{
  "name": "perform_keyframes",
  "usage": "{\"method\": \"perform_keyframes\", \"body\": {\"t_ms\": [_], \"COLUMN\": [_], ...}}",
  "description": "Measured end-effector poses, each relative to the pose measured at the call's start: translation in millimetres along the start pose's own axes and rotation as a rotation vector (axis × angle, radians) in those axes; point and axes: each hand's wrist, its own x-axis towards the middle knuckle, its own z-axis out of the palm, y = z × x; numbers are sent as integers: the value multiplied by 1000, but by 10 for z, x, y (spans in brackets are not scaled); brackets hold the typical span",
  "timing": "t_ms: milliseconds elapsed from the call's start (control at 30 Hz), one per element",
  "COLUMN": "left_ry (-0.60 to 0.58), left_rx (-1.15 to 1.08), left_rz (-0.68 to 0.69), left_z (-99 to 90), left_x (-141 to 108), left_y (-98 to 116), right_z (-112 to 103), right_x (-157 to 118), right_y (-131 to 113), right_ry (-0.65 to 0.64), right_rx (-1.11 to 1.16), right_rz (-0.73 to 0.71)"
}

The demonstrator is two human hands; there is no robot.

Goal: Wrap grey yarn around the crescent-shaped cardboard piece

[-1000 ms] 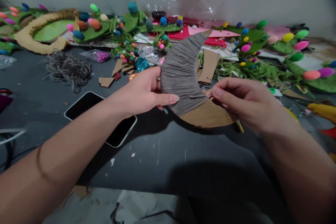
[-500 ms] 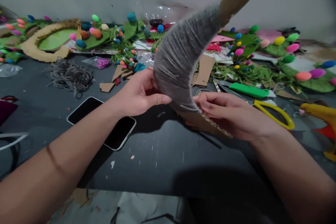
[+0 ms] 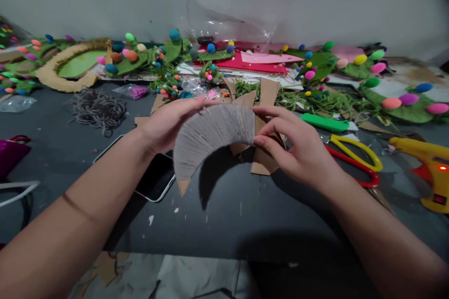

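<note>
A cardboard crescent wrapped in grey yarn [image 3: 210, 133] is held above the dark table, its bare brown tip pointing down at the left. My left hand [image 3: 168, 121] supports its upper left edge, with the fingers partly hidden behind it. At the right end of the wrapping, my right hand [image 3: 291, 142] pinches the crescent between thumb and fingers. Brown cardboard [image 3: 264, 161] shows beside and below those fingers. A phone [image 3: 157, 180] lies partly under my left wrist.
Grey yarn [image 3: 100, 110] lies in a heap at the left. Scissors with red and yellow handles [image 3: 356, 152], a green-handled tool [image 3: 324, 122] and a yellow glue gun [image 3: 421, 152] are at the right. Leaves with colourful balls [image 3: 315, 65] and a tan crescent [image 3: 45, 72] line the back.
The crescent has turned and come down, its tip swinging from upper right to lower left. My right hand has shifted its hold to the wrapping's end, and the scissors' red handle now shows.
</note>
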Motion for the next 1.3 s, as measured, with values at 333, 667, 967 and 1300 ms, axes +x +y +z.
{"method": "perform_keyframes", "body": {"t_ms": [333,667,967,1300], "left_ry": [19,-150,-138,-7], "left_rx": [679,-467,14,141], "left_rz": [240,123,43,199], "left_z": [10,-52,571,548], "left_x": [-52,2,-98,-120], "left_y": [-19,-39,-183,-191], "right_z": [115,47,168,158], "right_x": [-9,26,12,20], "right_y": [-41,30,-94,-185], "right_ry": [-75,208,311,251], "right_rx": [-104,29,149,136], "right_rz": [-65,202,282,232]}}
